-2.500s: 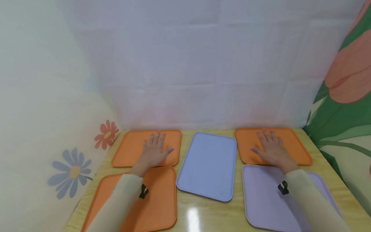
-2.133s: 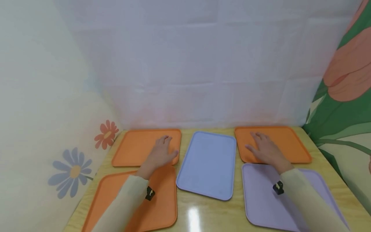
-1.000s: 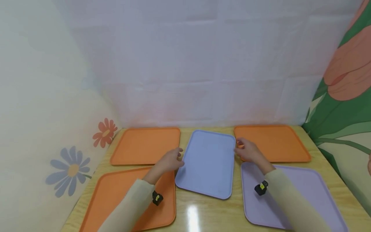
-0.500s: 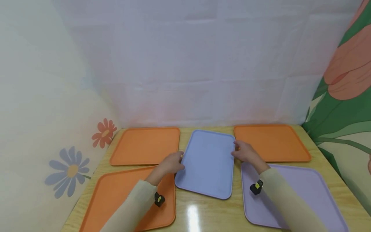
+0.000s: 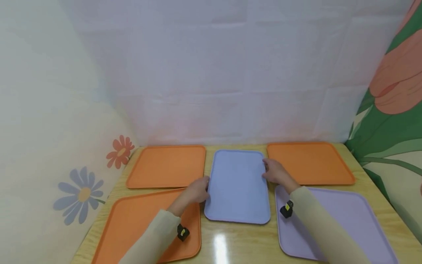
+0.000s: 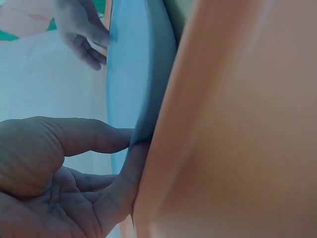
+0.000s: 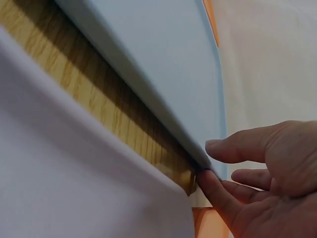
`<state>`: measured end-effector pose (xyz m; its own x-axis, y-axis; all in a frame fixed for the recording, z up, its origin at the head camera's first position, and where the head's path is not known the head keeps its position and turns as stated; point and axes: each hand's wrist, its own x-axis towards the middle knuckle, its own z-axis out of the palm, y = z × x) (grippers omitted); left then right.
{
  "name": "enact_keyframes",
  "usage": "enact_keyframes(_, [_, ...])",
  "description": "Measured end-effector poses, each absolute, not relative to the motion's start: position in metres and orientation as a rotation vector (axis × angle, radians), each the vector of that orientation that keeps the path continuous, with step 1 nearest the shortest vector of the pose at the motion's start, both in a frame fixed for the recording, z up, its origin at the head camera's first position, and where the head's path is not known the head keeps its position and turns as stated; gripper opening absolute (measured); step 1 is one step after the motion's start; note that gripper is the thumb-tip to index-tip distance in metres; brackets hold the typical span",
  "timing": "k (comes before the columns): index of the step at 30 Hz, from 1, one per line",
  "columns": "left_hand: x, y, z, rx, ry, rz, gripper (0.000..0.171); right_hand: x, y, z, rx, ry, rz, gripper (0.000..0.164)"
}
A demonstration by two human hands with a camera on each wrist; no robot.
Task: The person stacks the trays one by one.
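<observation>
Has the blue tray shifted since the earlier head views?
Yes. The blue tray has turned straighter: its near end swung right, away from the near-left orange tray, while its far end swung left, away from the far-right orange tray.

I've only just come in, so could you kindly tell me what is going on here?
A person's left hand and right hand are pinching opposite side edges of a blue tray at the middle of a wooden table. To its left lie a far orange tray and a near orange tray; to its right, another orange tray lies beyond a purple tray. Whether the blue tray is lifted is hard to tell.
</observation>
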<state>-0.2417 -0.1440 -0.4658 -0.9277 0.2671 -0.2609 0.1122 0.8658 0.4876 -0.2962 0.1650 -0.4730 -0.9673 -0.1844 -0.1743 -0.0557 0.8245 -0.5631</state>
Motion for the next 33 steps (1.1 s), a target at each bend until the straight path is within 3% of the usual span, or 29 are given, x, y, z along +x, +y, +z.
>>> enact_keyframes(20, [-0.232,-0.136,-0.474,0.208,2.469,1.130,0.076,-0.303,0.172,-0.473,-0.192,2.722,-0.963,0.068])
enact_keyframes(33, [-0.234,-0.140,-0.475,0.103,2.385,1.197,0.086,-0.273,0.235,-0.452,-0.454,2.753,-1.087,0.063])
